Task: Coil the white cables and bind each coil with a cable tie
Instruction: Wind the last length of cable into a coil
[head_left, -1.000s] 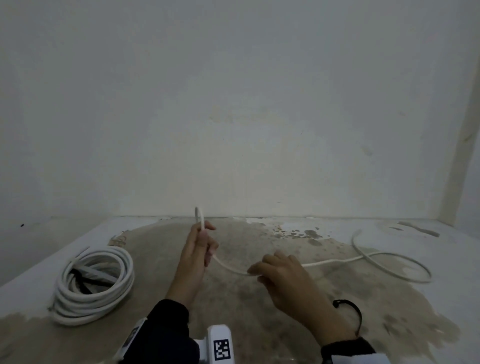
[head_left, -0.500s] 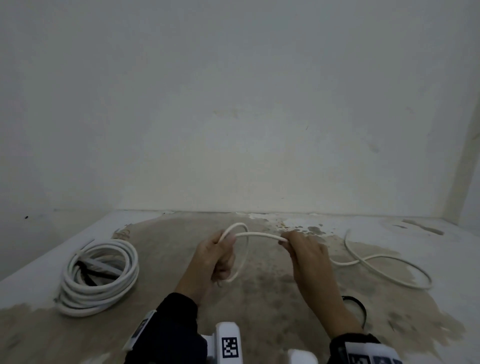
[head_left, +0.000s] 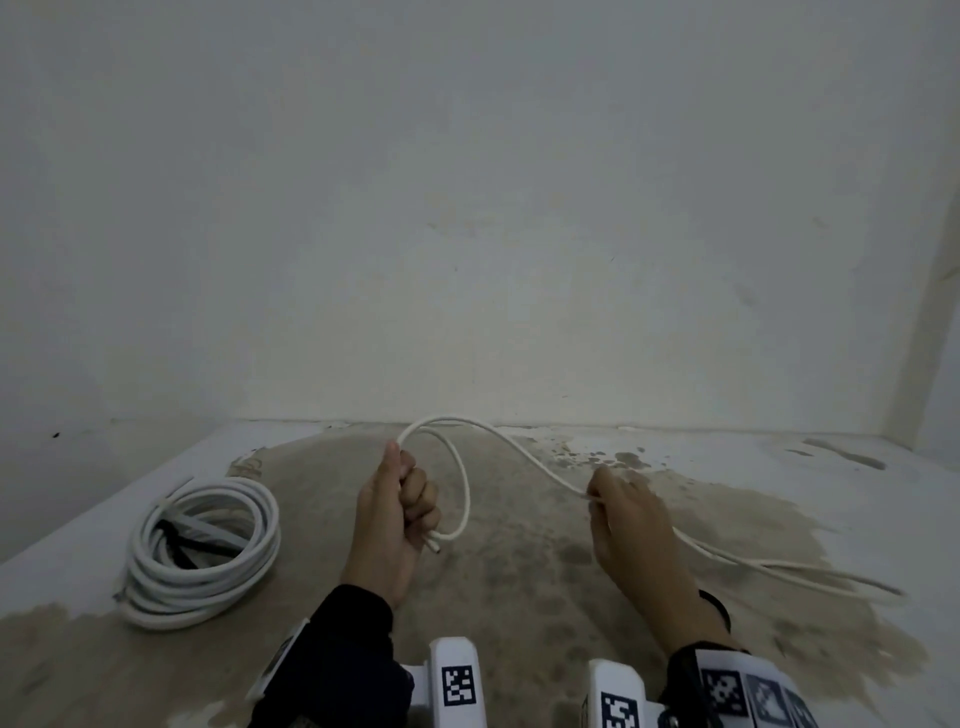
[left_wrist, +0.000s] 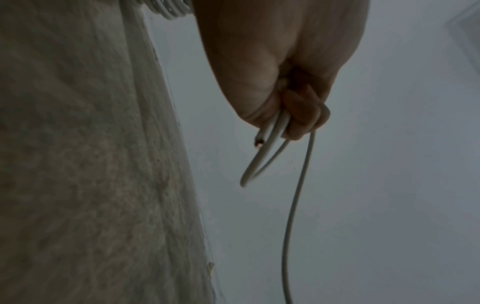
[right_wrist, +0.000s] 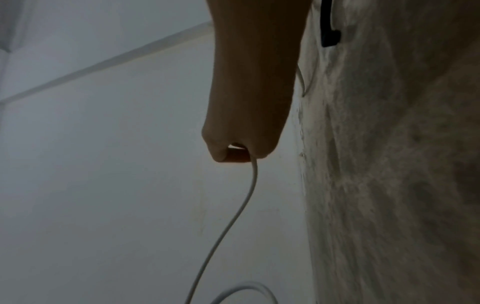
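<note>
Here the left hand (head_left: 395, 512) grips a thin cable (head_left: 511, 448) loop near the wall (head_left: 467, 208).

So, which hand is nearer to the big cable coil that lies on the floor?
The left. The left hand holds the thin cable just to the right of the finished coil. The right hand is farther right, with the left hand between it and the coil.
</note>
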